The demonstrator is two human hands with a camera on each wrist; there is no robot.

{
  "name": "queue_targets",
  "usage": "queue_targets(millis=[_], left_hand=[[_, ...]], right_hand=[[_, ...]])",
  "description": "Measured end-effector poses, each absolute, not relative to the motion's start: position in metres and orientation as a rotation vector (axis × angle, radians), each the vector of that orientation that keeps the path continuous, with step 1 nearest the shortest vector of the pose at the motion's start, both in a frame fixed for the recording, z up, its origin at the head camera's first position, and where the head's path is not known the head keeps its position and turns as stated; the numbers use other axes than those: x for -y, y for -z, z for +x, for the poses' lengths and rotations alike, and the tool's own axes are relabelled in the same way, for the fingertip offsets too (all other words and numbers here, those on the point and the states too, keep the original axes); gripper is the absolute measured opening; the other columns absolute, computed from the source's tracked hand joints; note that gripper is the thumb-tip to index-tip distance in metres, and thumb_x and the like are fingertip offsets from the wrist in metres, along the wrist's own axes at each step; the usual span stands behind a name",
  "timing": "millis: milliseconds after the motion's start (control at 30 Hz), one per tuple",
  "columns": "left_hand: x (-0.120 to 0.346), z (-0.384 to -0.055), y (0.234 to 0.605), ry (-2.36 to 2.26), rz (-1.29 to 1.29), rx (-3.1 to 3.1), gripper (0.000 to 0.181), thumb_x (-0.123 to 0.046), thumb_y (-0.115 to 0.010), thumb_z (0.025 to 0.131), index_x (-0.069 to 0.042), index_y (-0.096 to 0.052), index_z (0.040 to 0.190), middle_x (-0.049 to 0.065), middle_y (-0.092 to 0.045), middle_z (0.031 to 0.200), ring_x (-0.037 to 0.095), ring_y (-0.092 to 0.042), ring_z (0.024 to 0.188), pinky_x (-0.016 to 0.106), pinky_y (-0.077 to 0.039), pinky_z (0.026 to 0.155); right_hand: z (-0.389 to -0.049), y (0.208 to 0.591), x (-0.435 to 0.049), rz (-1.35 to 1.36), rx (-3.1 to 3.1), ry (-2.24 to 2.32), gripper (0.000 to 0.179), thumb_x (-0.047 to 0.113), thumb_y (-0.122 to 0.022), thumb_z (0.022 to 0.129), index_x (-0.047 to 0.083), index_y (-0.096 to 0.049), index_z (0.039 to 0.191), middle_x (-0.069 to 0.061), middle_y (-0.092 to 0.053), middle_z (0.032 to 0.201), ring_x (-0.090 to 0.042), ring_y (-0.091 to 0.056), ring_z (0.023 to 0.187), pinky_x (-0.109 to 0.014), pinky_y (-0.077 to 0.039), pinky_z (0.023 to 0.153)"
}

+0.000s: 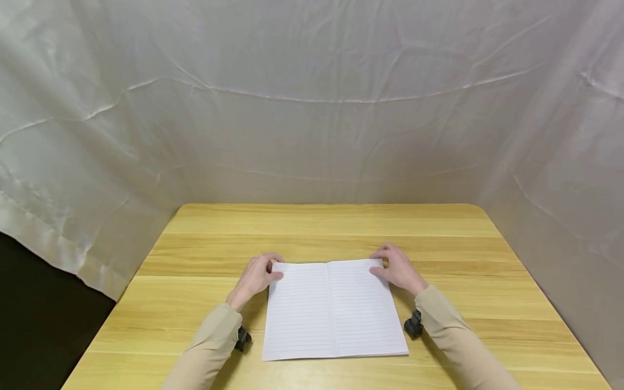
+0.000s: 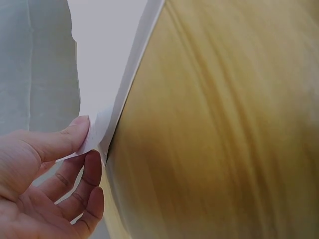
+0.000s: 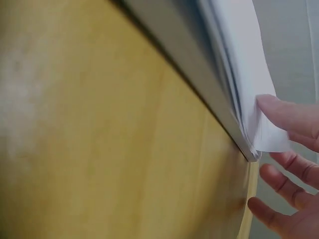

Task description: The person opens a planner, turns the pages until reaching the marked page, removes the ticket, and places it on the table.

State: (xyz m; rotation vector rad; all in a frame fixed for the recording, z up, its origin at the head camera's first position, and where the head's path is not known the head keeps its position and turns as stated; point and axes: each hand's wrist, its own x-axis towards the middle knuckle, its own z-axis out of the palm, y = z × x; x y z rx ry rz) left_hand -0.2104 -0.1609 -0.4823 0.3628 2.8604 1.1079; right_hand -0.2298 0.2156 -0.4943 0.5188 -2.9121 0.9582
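An open notebook (image 1: 299, 314) with lined white pages lies on the wooden table, its centre fold running toward the person. My left hand (image 1: 255, 277) pinches its far left corner. In the left wrist view, the thumb (image 2: 75, 134) presses on the page while fingertips curl beneath the corner. At the far right corner, my right hand (image 1: 398, 269) pinches the paper between thumb and index finger. Seen from the right wrist, the corner of the upper pages (image 3: 266, 132) bends up under the thumb, apart from the thicker stack below. The other right fingers stay loosely spread.
The wooden table (image 1: 487, 303) has rounded far corners. Pale hanging cloth (image 1: 312, 146) encloses its back and both sides, with a dark gap (image 1: 44, 319) at the lower left. Each wrist carries a small black camera, one at the left sleeve (image 1: 214, 330), one at the right.
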Motion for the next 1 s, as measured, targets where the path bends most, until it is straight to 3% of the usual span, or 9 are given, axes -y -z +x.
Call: queue_targets(millis=[233, 433, 567, 633, 700, 800, 900, 1000], left_hand=[[0.158, -0.211, 0.485, -1.126, 0.352, -2.896, 0.029, -0.006, -0.072, 0.091, -0.005, -0.067, 0.12, 0.002, -0.048, 0.068, 0.014, -0.039, 0.06, 0.021, -0.029, 0.056], [0.156, -0.212, 0.488, -1.148, 0.348, -2.912, 0.029, -0.003, -0.069, 0.092, -0.003, -0.067, 0.121, 0.001, -0.047, 0.069, 0.013, -0.039, 0.061, 0.02, -0.029, 0.056], [0.155, -0.212, 0.489, -1.165, 0.338, -2.926, 0.031, 0.0, -0.067, 0.092, -0.002, -0.066, 0.123, 0.006, -0.051, 0.072, 0.015, -0.043, 0.062, 0.022, -0.032, 0.056], [0.154, -0.21, 0.49, -1.165, 0.333, -2.95, 0.034, 0.001, -0.068, 0.09, -0.002, -0.065, 0.125, 0.011, -0.062, 0.085, 0.02, -0.055, 0.073, 0.027, -0.045, 0.064], [0.153, -0.209, 0.491, -1.148, 0.336, -2.984, 0.038, 0.001, -0.069, 0.088, -0.001, -0.065, 0.126, 0.017, -0.068, 0.105, 0.029, -0.063, 0.092, 0.039, -0.054, 0.078], [0.151, -0.206, 0.491, -1.116, 0.346, -3.035, 0.04, -0.001, -0.073, 0.086, -0.002, -0.065, 0.125, 0.022, -0.064, 0.13, 0.042, -0.058, 0.12, 0.058, -0.047, 0.102], [0.147, -0.203, 0.489, -1.131, 0.369, -3.037, 0.038, -0.002, -0.073, 0.086, -0.003, -0.067, 0.124, 0.023, -0.062, 0.132, 0.045, -0.054, 0.126, 0.065, -0.04, 0.107], [0.143, -0.199, 0.486, -1.215, 0.399, -2.986, 0.038, -0.005, -0.072, 0.089, -0.002, -0.065, 0.126, 0.023, -0.062, 0.132, 0.045, -0.053, 0.127, 0.066, -0.035, 0.11]], right_hand=[[-0.226, 0.493, -0.218, 0.513, 2.778, -1.102, 0.006, 0.009, -0.074, 0.089, 0.004, -0.074, 0.092, -0.01, -0.068, 0.098, -0.022, -0.06, 0.088, -0.043, -0.056, 0.082], [-0.22, 0.49, -0.219, 0.471, 2.764, -1.204, 0.006, 0.01, -0.072, 0.092, 0.005, -0.075, 0.09, -0.009, -0.074, 0.093, -0.024, -0.068, 0.091, -0.047, -0.061, 0.087], [-0.216, 0.49, -0.218, 0.456, 2.757, -1.196, 0.008, 0.012, -0.071, 0.093, 0.006, -0.076, 0.091, -0.009, -0.076, 0.091, -0.02, -0.071, 0.086, -0.033, -0.061, 0.08], [-0.214, 0.489, -0.217, 0.466, 2.746, -1.227, 0.009, 0.012, -0.071, 0.093, 0.006, -0.076, 0.091, -0.009, -0.076, 0.089, -0.016, -0.069, 0.081, -0.026, -0.058, 0.075], [-0.212, 0.488, -0.217, 0.472, 2.734, -1.279, 0.01, 0.013, -0.071, 0.094, 0.004, -0.076, 0.093, -0.01, -0.077, 0.09, -0.014, -0.069, 0.08, -0.021, -0.057, 0.075], [-0.208, 0.485, -0.216, 0.48, 2.73, -1.373, 0.018, 0.017, -0.07, 0.095, 0.002, -0.075, 0.103, -0.013, -0.077, 0.097, -0.018, -0.072, 0.086, -0.02, -0.057, 0.079], [-0.202, 0.481, -0.215, 0.489, 2.731, -1.464, 0.032, 0.021, -0.067, 0.097, -0.002, -0.071, 0.118, -0.019, -0.076, 0.111, -0.024, -0.074, 0.099, -0.02, -0.057, 0.085], [-0.198, 0.477, -0.215, 0.533, 2.736, -1.522, 0.04, 0.024, -0.063, 0.1, -0.004, -0.065, 0.129, -0.022, -0.071, 0.123, -0.022, -0.072, 0.106, -0.019, -0.056, 0.088]])
